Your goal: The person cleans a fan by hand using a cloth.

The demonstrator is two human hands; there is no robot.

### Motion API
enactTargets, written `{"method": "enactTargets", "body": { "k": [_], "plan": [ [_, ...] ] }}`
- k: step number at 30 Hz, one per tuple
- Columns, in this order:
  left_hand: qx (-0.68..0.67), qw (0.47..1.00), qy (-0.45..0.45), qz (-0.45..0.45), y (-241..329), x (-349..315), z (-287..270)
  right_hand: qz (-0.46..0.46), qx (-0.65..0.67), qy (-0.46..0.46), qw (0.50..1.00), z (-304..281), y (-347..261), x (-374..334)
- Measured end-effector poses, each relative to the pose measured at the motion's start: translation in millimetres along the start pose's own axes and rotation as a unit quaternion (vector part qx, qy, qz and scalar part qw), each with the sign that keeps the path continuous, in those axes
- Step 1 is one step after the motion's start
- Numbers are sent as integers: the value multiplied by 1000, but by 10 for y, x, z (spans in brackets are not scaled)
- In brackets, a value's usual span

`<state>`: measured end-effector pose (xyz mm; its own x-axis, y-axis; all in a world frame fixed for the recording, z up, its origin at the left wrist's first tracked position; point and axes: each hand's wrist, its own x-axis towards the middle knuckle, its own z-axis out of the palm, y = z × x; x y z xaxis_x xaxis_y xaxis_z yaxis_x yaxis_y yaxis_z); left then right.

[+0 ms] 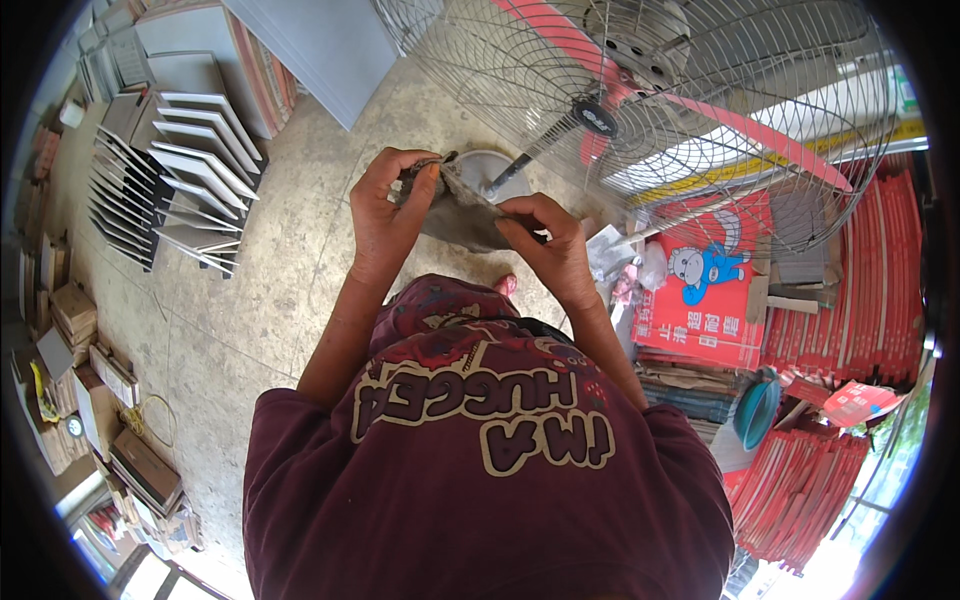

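Note:
A dirty grey cloth [464,222] hangs stretched between my hands in front of my body. My left hand [392,200] pinches its upper left edge between thumb and fingers, with a bunched part of the cloth beside the palm. My right hand [548,238] is closed on the cloth's right end, also thumb against fingers. The cloth sags a little in the middle. Whether it is a plain rag or a worn glove, I cannot make out.
A large floor fan [597,118] with red blades and a wire cage stands ahead to the right. At the left, tile samples [205,165] lean in black racks. Stacked red cartons [850,290] and a teal basin [757,414] are at the right. Boxes [145,470] lie lower left.

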<state>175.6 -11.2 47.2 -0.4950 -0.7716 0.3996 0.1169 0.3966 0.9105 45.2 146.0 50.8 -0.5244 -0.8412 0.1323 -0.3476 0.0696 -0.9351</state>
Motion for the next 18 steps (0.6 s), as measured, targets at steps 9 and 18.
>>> {"method": "enactTargets", "body": {
  "k": [9, 18],
  "plan": [
    [-19, 998, -13, -52, -126, -115, 104, 85, 85, 52, 991, -38, -197, -51],
    [-244, 943, -98, -203, -175, -112, 142, 113, 160, 88, 977, -116, -73, 16]
  ]
}}
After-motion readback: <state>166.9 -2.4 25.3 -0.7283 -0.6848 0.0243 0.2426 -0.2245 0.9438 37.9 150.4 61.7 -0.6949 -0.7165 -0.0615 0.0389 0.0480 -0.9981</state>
